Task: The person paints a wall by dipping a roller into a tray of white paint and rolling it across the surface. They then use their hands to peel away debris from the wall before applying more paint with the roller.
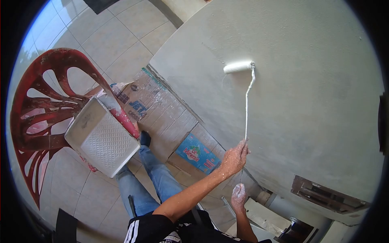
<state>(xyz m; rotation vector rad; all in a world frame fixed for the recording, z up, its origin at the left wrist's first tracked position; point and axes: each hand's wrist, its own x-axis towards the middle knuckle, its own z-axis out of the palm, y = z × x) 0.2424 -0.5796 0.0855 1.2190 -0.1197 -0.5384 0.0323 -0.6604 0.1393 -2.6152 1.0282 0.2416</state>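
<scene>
A white paint roller (238, 67) lies against the grey-green wall (308, 97), its long paint-covered rod running down toward me. My left hand (235, 156) is wrapped round the rod at its middle. Lower down, my right hand (238, 194), coated in white paint, is closed round the rod's bottom end. On the left, a paint tray (106, 139) with a ribbed, white-smeared surface rests on a red plastic chair (44, 141).
Flattened cardboard (162, 117), spattered with paint, lies on the tiled floor (97, 190) along the wall's foot. A blue box panel (197, 153) is on it. A brown vent (324, 194) and a pale box-like object (265, 216) are at the lower right.
</scene>
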